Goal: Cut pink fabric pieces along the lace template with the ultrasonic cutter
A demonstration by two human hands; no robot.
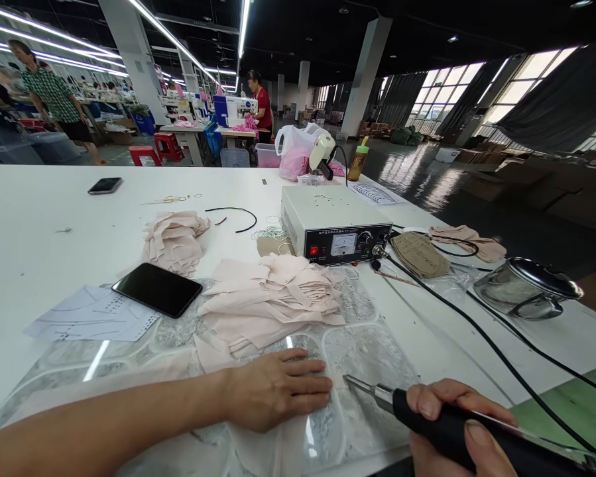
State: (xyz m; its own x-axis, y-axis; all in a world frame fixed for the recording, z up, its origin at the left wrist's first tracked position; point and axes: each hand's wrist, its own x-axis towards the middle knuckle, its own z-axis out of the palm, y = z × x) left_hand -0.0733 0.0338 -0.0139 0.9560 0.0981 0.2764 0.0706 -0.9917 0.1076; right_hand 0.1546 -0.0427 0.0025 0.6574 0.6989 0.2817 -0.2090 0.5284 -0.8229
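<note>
in the head view, the right hand [464,397] is curled around a fat black tool [444,424], and the tool's thin metal tip [360,384] points at the left hand [278,391]. that hand lies flat, palm down, fingers stretched out, gripping nothing, on a shiny clear sheet [372,354]. just past it sits a pile of pale pink cloth [278,298]. behind the pile, a metal box [335,205] stands on the white table [29,225]. far beyond the hands, a person in a red top [264,109] is at a sewing machine [240,106].
</note>
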